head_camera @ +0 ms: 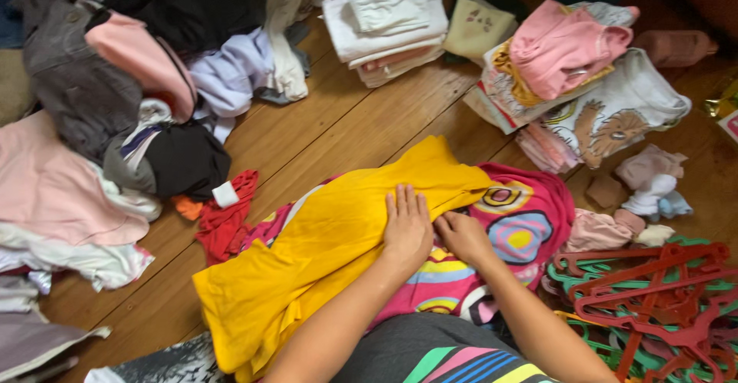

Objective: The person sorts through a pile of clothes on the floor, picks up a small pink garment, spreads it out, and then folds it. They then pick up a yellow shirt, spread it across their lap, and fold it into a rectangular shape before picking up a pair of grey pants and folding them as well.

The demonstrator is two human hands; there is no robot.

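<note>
yellow garment (307, 252): it lies spread on the wooden floor (361, 122) right in front of you, on top of a pink patterned garment (523, 222). its long axis runs on a diagonal from near-left to far-right.
left hand (406, 225): your left hand lies flat and released, fingers straight and together, pressing on the right part of the yellow cloth. it grasps nothing.
right hand (461, 233): your right hand sits just beside the left, at the yellow garment's right edge where it meets the pink one. its fingers curl down onto the cloth; you cannot tell whether they pinch a fold.
key relation: most of the yellow cloth stretches away to the left of both hands, so your left hand is the nearer one to its bulk; the right hand is at its edge.
left side: a loose heap of clothes (115, 99) in grey, pink, black and lilac, well apart from your hands; a red cloth (227, 214) lies just beside the yellow garment.
far side: a folded white stack (384, 22) and a folded pile with a pink top (569, 53).
right side: red and green hangers (653, 298) tangled near your right forearm, the closest clutter.
</note>
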